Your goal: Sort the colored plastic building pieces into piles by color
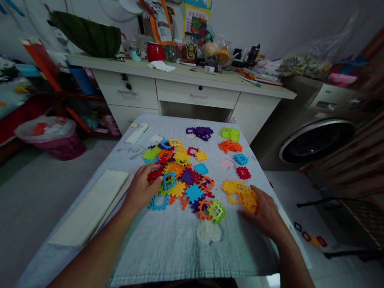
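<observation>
A mixed heap of notched plastic building tiles (187,175) in many colours lies mid-table. My left hand (143,188) rests at its left edge, thumb and fingers spread apart around a dark red tile (154,175). A blue frame tile (169,181) is just beside the thumb. On the right, my right hand (266,211) has its thumb and fingers closed around yellow tiles (249,201), next to other yellow tiles (231,187) on the cloth. Sorted groups lie beyond: red (243,173), blue (241,159), orange (230,146), green (230,134) and purple tiles (203,133).
A pale cloth (184,253) covers the table. A white flat box (90,207) lies along its left side, and a small white case (136,134) farther back. Behind stands a cluttered white desk (195,93); a washing machine (314,126) is at right, a pink bin (52,138) at left.
</observation>
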Available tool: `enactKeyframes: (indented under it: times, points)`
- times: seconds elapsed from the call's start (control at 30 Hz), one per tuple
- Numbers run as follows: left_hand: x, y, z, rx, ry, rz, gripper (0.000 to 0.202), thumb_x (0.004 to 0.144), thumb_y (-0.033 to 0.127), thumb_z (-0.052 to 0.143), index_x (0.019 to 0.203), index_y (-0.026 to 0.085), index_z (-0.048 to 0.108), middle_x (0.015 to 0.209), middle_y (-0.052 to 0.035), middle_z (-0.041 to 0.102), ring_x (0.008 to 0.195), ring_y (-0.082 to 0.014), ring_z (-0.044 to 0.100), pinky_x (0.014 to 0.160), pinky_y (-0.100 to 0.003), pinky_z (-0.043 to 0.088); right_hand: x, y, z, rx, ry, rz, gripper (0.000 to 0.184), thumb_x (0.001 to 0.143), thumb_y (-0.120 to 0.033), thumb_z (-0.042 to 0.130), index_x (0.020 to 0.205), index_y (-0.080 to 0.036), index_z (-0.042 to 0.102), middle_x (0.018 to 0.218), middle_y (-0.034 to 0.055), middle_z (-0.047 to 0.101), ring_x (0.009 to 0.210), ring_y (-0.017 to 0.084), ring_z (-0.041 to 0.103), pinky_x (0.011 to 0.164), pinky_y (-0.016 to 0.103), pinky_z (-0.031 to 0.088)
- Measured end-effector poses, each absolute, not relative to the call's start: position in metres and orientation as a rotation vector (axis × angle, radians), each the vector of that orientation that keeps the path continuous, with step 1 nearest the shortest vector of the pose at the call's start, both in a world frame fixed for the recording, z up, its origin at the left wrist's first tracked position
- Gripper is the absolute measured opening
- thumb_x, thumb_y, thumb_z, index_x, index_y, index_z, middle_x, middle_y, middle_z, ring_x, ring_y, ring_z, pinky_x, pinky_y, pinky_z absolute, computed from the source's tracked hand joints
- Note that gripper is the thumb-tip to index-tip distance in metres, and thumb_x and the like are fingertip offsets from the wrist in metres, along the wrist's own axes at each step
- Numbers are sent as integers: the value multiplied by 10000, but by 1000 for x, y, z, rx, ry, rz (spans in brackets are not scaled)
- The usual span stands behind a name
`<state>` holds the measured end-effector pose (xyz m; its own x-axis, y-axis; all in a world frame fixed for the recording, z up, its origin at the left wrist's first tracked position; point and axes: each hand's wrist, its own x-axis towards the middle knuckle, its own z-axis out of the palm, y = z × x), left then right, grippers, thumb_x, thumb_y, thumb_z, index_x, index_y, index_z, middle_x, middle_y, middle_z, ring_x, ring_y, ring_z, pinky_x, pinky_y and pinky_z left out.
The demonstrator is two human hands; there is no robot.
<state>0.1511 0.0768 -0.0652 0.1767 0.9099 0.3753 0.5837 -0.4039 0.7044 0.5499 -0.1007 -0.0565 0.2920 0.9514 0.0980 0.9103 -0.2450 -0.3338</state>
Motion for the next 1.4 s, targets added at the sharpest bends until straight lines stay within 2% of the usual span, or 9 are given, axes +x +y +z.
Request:
enactKeyframes:
  times: [0.1,0.2,0.33,0.57,0.73,1.07,1.4]
  points:
    - [151,76,-66,2040,1415,1101,347,856,400,574,1146,218,628,1232,-84,604,1205,-252,568,1098,-424,415,550,-101,-52,-2190,-1685,183,727,752,-507,678,1373,-166,514,1378,174,557,1288,359,504,1106,532,376]
    - [151,77,-66,2042,1411,1087,344,855,396,582,1147,219,625,1230,-83,603,1212,-251,561,1103,-422,411,550,-101,-48,-2140,-1668,193,671,771,-461,655,1355,-161,515,1366,171,555,1268,334,523,1106,508,392]
    - [151,78,-66,2026,1401,1093,342,850,400,582,1140,224,623,1226,-83,600,1199,-250,566,1096,-426,418,552,-104,-45,-2100,-1608,222,642,781,-476,656,1331,-175,522,1322,163,569,1198,316,572,1051,494,452]
    - [152,77,-63,2007,1441,1065,362,824,420,590,1120,217,636,1212,-86,603,1178,-262,575,1085,-439,426,560,-106,-46,-2024,-1530,225,470,768,-475,680,1156,-216,617,1196,117,634,1070,279,631,960,440,506]
    - [151,76,-63,2008,1449,1055,373,823,423,589,1130,215,632,1217,-83,598,1187,-261,573,1089,-428,426,565,-100,-50,-2038,-1421,184,354,787,-450,600,1045,-212,647,1095,96,671,995,255,644,921,419,509]
    - [150,79,-68,2011,1438,1047,369,833,425,582,1136,219,630,1227,-83,592,1184,-252,576,1088,-416,430,584,-84,-38,-2058,-1417,130,292,771,-463,571,884,-212,667,985,87,689,931,256,643,895,407,491]
    - [151,79,-68,2025,1429,1047,365,832,415,575,1128,211,634,1229,-85,595,1174,-249,580,1088,-417,428,606,-48,-43,-2201,-1363,-114,291,766,-409,552,882,-177,681,972,126,666,916,270,610,894,430,477]
